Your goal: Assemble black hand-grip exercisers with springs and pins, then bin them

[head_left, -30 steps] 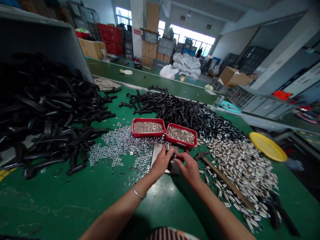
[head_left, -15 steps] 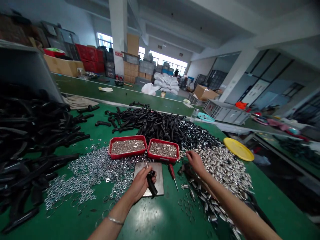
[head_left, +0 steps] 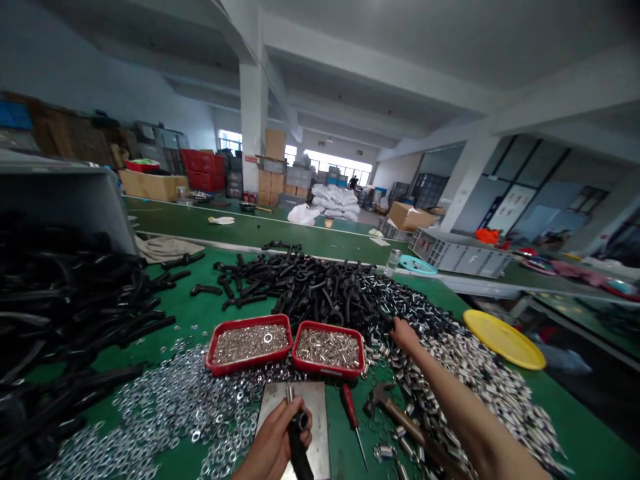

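My left hand (head_left: 286, 433) is closed round a black tubular part (head_left: 299, 450) with a silver metal sleeve (head_left: 290, 393) sticking up from it, over a metal plate (head_left: 320, 427). At the edge of the pile of black parts (head_left: 320, 287), beside the silver sleeves, is my right hand (head_left: 404, 333). Its fingers are pressed together, and what they hold, if anything, is too small to make out. Between the hands stand two red trays of small metal pieces, the left one (head_left: 213, 363) and the right one (head_left: 327, 370).
A red screwdriver (head_left: 349, 403) and a hammer (head_left: 395, 410) lie right of the plate. Washers (head_left: 175, 400) spread at the left, near black handles (head_left: 30, 373). A yellow lid (head_left: 503, 339) sits at the right, and a grey crate (head_left: 460, 252) stands behind.
The view has tilted up, so the table things sit lower. My right hand has moved away from the right tray's edge, out to the black pile. The hammer now shows clearly. My left hand keeps its hold.
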{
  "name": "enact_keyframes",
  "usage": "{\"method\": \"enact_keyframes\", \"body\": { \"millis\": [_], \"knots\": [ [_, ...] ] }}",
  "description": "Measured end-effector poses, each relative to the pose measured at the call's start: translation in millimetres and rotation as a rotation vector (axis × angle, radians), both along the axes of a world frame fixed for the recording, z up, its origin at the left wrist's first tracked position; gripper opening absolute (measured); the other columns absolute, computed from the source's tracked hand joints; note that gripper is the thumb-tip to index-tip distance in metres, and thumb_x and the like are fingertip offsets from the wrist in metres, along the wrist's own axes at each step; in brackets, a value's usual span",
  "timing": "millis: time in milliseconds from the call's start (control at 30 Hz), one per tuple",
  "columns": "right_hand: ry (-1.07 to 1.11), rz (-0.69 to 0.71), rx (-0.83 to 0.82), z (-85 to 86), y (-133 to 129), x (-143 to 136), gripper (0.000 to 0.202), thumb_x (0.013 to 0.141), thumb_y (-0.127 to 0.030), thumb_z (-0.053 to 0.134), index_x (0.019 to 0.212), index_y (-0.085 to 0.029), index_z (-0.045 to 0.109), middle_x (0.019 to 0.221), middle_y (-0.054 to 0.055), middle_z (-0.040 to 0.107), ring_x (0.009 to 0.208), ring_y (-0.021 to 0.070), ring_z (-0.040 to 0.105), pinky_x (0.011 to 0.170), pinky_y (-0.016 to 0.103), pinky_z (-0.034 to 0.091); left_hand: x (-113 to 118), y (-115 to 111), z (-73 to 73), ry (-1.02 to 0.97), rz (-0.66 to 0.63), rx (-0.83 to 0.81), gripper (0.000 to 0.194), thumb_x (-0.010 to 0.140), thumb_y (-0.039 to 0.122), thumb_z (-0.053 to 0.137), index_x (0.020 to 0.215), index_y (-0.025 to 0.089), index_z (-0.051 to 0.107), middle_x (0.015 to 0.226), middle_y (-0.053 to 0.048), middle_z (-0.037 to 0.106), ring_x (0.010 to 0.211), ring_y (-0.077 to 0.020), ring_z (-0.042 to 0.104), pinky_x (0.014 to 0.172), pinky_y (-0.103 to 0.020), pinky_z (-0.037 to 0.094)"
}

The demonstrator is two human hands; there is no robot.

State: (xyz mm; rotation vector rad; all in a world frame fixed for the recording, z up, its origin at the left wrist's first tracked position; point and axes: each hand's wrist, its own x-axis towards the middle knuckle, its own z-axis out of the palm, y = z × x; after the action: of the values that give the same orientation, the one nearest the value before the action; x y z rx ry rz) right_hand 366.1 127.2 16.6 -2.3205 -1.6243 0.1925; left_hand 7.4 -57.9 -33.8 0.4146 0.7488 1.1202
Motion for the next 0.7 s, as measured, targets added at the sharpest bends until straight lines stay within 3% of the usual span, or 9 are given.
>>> {"method": "enact_keyframes", "body": {
  "millis": [100, 200, 300, 333, 433, 567, 700],
  "knots": [
    [0.061, 0.037, 0.106, 18.5, -19, -7, 0.021, 0.093, -0.014, 0.054, 0.112, -0.01, 0.062, 0.11, 0.017, 0.066, 0.104, 0.0273, 0.065, 0.091, 0.043, 0.05, 4, 2, -4.2, -0.015, 0.028, 0.01, 0.047, 0.068, 0.052, 0.084, 0.079, 0.016, 0.056, 0.065, -0.001, 0.059, 0.051, -0.0097, 0.05, 0.052, -0.023, 0.04],
    [0.136, 0.112, 0.235, 28.2, -58, -34, 0.029, 0.096, -0.018, 0.043, 0.123, -0.013, 0.054, 0.112, 0.016, 0.067, 0.106, 0.0266, 0.065, 0.091, 0.04, 0.05, 4, 4, -7.7, -0.041, 0.048, 0.008, 0.047, 0.066, 0.051, 0.086, 0.078, 0.017, 0.056, 0.062, 0.0, 0.059, 0.049, -0.0094, 0.05, 0.051, -0.022, 0.04],
    [0.31, 0.262, 0.281, 15.7, -112, -91, 0.03, 0.099, -0.032, 0.037, 0.122, -0.021, 0.052, 0.084, 0.004, 0.069, 0.078, 0.0226, 0.07, 0.075, 0.036, 0.055, 4, 6, -10.2, -0.064, 0.065, -0.015, 0.048, 0.063, 0.05, 0.088, 0.079, 0.017, 0.057, 0.062, 0.0, 0.061, 0.049, -0.0097, 0.052, 0.052, -0.022, 0.042],
    [0.515, 0.38, 0.29, 7.8, -131, -115, 0.028, 0.098, -0.035, 0.039, 0.119, -0.022, 0.053, 0.077, 0.002, 0.068, 0.074, 0.0231, 0.07, 0.072, 0.036, 0.056, 3, 7, -10.9, -0.071, 0.068, -0.022, 0.048, 0.062, 0.05, 0.089, 0.078, 0.017, 0.057, 0.062, 0.0, 0.061, 0.049, -0.01, 0.053, 0.052, -0.022, 0.043],
    [0.909, 0.504, 0.322, -14.4, -176, -185, 0.026, 0.093, -0.041, 0.051, 0.113, -0.024, 0.056, 0.085, 0.003, 0.068, 0.07, 0.0221, 0.069, 0.064, 0.035, 0.057, 2, 7, -11.9, -0.093, 0.062, -0.025, 0.045, 0.062, 0.047, 0.089, 0.078, 0.017, 0.059, 0.064, -0.001, 0.064, 0.051, -0.0119, 0.056, 0.053, -0.023, 0.045],
    [0.904, 0.493, 0.417, -23.2, -194, -238, 0.025, 0.09, -0.04, 0.058, 0.109, -0.025, 0.061, 0.103, 0.007, 0.071, 0.094, 0.0248, 0.07, 0.083, 0.037, 0.057, 0, 5, -9.3, -0.112, 0.075, 0.039, 0.041, 0.067, 0.041, 0.087, 0.094, 0.017, 0.068, 0.086, -0.004, 0.072, 0.069, -0.0168, 0.067, 0.06, -0.024, 0.05],
    [0.868, 0.488, 0.418, -21.4, -189, -245, 0.021, 0.089, -0.038, 0.058, 0.106, -0.025, 0.058, 0.102, 0.007, 0.07, 0.091, 0.0242, 0.07, 0.081, 0.036, 0.058, -2, 5, -5.3, -0.116, 0.084, 0.026, 0.042, 0.067, 0.042, 0.087, 0.096, 0.017, 0.07, 0.091, -0.006, 0.074, 0.077, -0.0196, 0.07, 0.064, -0.026, 0.052]
  ]
}}
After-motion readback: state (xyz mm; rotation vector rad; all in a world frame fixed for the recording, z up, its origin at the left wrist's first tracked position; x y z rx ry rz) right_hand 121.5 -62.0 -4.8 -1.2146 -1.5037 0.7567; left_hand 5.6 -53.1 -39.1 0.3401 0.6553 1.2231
